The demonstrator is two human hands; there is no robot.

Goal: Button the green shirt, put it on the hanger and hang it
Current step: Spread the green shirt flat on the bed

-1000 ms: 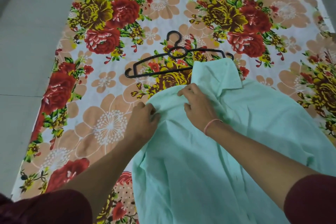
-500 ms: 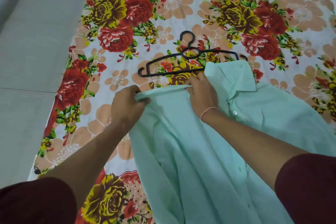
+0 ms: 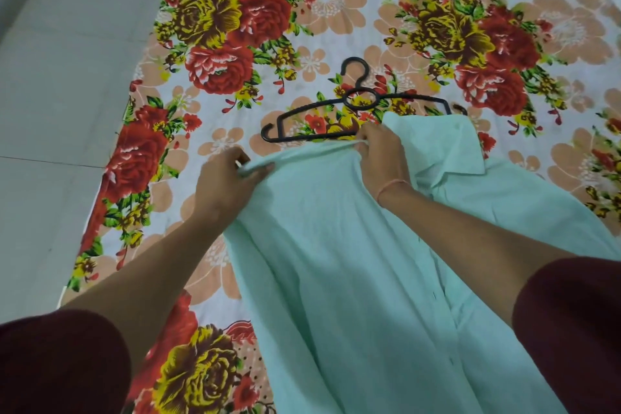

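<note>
Dark maroon short sleeves both arms; thin pink band on right wrist.

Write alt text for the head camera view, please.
Two hands, left hand and right hand, pinch the top edge of a green shirt spread on a floral bedsheet. A black hanger lies just beyond, its right end under the collar.

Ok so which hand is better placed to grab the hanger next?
Probably the right hand. It pinches the green shirt at the shoulder edge right beside the black hanger, nearly touching its lower bar. The left hand grips the shirt farther from it.
</note>
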